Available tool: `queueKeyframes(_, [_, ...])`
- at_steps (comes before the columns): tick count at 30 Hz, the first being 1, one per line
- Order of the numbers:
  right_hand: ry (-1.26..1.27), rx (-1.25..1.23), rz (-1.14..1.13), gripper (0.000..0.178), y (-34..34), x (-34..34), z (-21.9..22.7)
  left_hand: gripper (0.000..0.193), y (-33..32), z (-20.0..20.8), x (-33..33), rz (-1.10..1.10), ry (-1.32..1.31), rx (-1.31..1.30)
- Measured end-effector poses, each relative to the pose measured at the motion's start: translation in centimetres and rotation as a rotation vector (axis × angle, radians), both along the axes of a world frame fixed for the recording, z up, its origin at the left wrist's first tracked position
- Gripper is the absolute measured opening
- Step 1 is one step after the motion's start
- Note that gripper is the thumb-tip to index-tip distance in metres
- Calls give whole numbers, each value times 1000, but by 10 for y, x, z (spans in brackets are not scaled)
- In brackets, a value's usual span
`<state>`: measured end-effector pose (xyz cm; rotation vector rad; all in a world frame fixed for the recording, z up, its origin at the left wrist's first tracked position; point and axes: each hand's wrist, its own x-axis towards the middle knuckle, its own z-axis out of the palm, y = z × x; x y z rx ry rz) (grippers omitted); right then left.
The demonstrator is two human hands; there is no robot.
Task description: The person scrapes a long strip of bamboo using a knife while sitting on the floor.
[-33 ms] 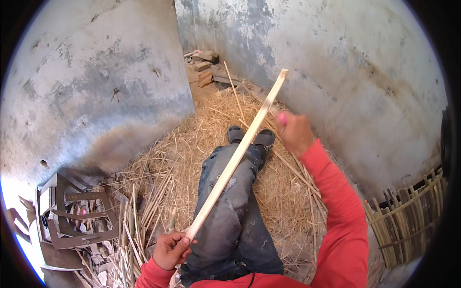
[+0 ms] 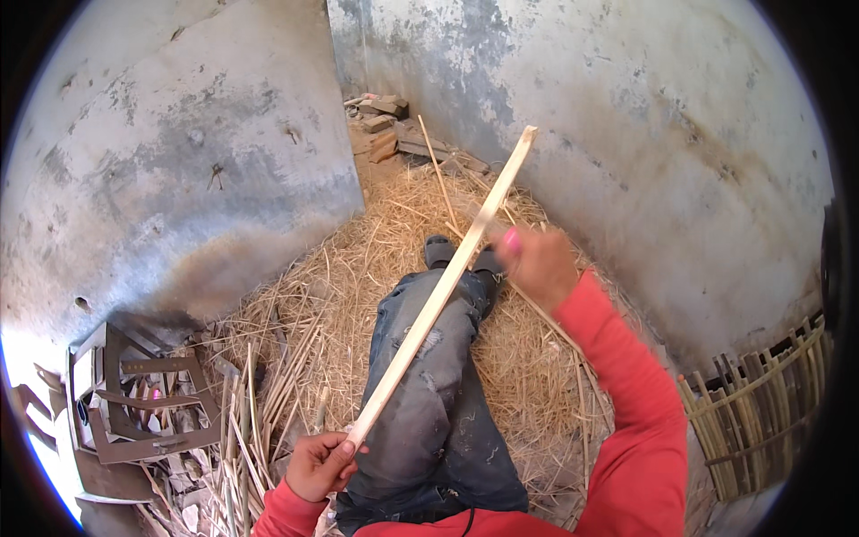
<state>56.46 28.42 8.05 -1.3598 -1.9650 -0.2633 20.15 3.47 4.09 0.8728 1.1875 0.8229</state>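
Left hand (image 2: 322, 467) pinched pale wooden strip (image 2: 430, 309) slanting over the legs (image 2: 413, 398); right of the legs stood slatted, basket-like piece (image 2: 761, 412), contents hidden; toward the legs' far end, right hand (image 2: 543, 264), arm bent, clenched blurred, partly pink object (image 2: 512, 240).

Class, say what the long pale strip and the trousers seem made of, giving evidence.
Long pale strip: probably bamboo or wood, seemingly unvarnished; yellowish, straight, flat-faced.
Trousers: likely denim, worn and matt; blue-grey folded cloth with pale, dusty-looking patches.
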Motion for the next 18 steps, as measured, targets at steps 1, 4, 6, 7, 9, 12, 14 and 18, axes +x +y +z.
queueKeyframes(1, [-86, -57, 163, 53, -31, -25, -7, 31, 0, -3, -3, 8, -33, -32])
queueKeyframes(4, [-167, -41, 377, 47, -32, -33, 1, 30, -10, -5, -14, -4, -75, -53])
queueKeyframes(6, [162, -59, -78, 51, 26, 21, 0, 30, -13, -4, -20, -43, -69, -79])
queueKeyframes(7, [162, -50, -74, 51, 25, 19, 1, 30, -12, -3, -23, -52, -60, -83])
queueKeyframes(9, [-43, 23, 16, 47, 18, 15, 0, 30, -11, -2, -26, -47, -60, -78])
queueKeyframes(12, [-158, 22, -90, 50, 51, 30, 3, 30, -18, -3, -34, -23, -73, -95])
queueKeyframes(14, [-282, 2, -234, 53, 72, 62, 3, 31, -24, 0, -41, -37, -91, -116])
queueKeyframes(18, [-38, 103, -489, 59, 91, 133, 22, 30, -20, 7, -48, -126, 13, -76])
